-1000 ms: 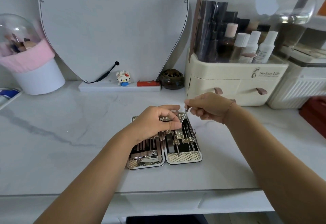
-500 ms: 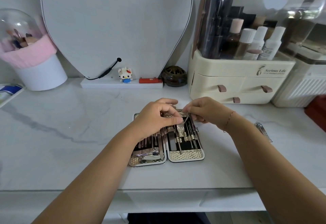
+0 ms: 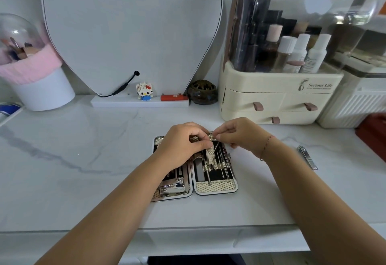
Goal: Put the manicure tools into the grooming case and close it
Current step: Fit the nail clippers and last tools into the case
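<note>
Grooming case (image 3: 216, 187): lies open flat on white marble-look counter (image 3: 83, 160), near front edge, btwn both forearms; two halves side by side, woven gold trim at ends.
Left half: mostly under left forearm; clippers and other steel tools (image 3: 173, 185) show at its near end.
Right half: thin steel tools tucked under woven elastic strap (image 3: 211, 167) across black lining.
Left hand (image 3: 183, 145): fingers curled, thumb and forefinger pinched at a raised loop of the strap near the case's far end.
Right hand (image 3: 238, 133): fingers bunched tight, pinching top of a slim metal tool (image 3: 216, 145) that angles down toward the strap; thin cord bracelet on wrist.
Nail clipper (image 3: 308, 157): loose on counter, well apart from case, to the right of right forearm.
Backdrop: cream cosmetics organizer (image 3: 277, 97) w/ clear lid at right rear; heart-shaped mirror (image 3: 129, 24) behind; pink-rimmed white tub (image 3: 41, 89) at left.
</note>
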